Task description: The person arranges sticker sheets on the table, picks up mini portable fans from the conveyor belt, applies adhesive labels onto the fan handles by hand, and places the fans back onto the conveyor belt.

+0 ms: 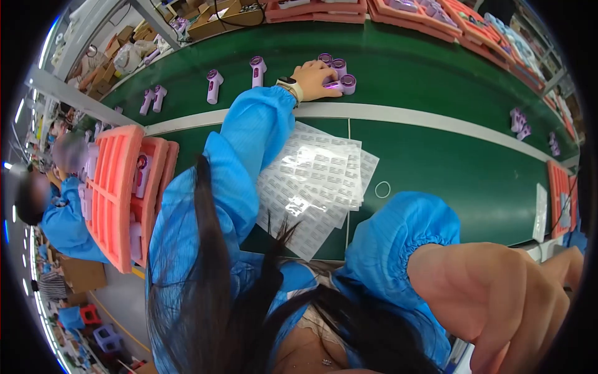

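My left hand, with a watch on its wrist, reaches across the green conveyor belt. Its fingers curl over a cluster of purple handheld devices with round heads, like small handheld fans; their handles are partly hidden under the hand. Close to the camera at lower right is my right hand, its fingers bent inward and the fingertips out of sight. Whatever it holds, if anything, cannot be made out. Between my arms lie overlapping clear sheets of printed labels on the green worktop.
More purple fans stand along the belt on both sides. Pink foam trays are stacked at left, others along the far edge. A thin ring lies beside the sheets. Another person's blue sleeve shows at left.
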Demonstrator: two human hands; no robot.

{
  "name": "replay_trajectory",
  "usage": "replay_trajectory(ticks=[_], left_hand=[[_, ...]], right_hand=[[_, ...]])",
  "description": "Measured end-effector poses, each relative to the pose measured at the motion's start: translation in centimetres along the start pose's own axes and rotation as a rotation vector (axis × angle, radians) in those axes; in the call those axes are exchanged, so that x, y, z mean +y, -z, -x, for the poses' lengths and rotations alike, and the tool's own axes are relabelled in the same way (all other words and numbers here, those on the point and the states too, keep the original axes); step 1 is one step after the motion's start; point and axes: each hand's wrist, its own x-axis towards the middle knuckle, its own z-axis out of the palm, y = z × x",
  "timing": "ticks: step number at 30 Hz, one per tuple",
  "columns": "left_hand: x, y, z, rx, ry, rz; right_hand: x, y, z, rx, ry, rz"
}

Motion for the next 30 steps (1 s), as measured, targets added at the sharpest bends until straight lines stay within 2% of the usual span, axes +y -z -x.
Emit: replay_trajectory(ticks=[7,10,15,16,18,21,24,28,30], left_hand=[[0.8,6.2,9.3,0.089,-0.167,0.18],[1.4,7.5,15.8,0.131,-0.01,0.246],[-0.6,3.9,22.2,0.356,0.242,0.424],[-0.4,3.0,22.6,0.392,0.279,0.513],[-0.3,2.5,22.9,0.292,0.3,0.38],[0.5,2.6,22.6,0.277,0.28,0.382],[0.7,2.3,22.7,0.201,0.28,0.211],[-1.2,0.7,22.8,0.316,0.279,0.417],[-1.8,0.3,22.4,0.381,0.297,0.555]], right_hand=[[-0.9,1.9,0.1,-0.071,-0.065,-0.091],[-0.8,2.7,0.0,-0.108,-0.114,-0.156],[0.9,3.6,-0.1,-0.184,-0.19,-0.261],[1.3,3.6,-0.2,-0.196,-0.204,-0.268],[2.0,3.8,-0.2,-0.212,-0.237,-0.275],[3.0,3.8,-0.3,-0.235,-0.276,-0.282],[3.9,3.8,-0.6,-0.291,-0.308,-0.301],[6.6,3.6,-0.9,-0.361,-0.367,-0.244],[8.6,3.5,-0.8,-0.362,-0.403,-0.119]])
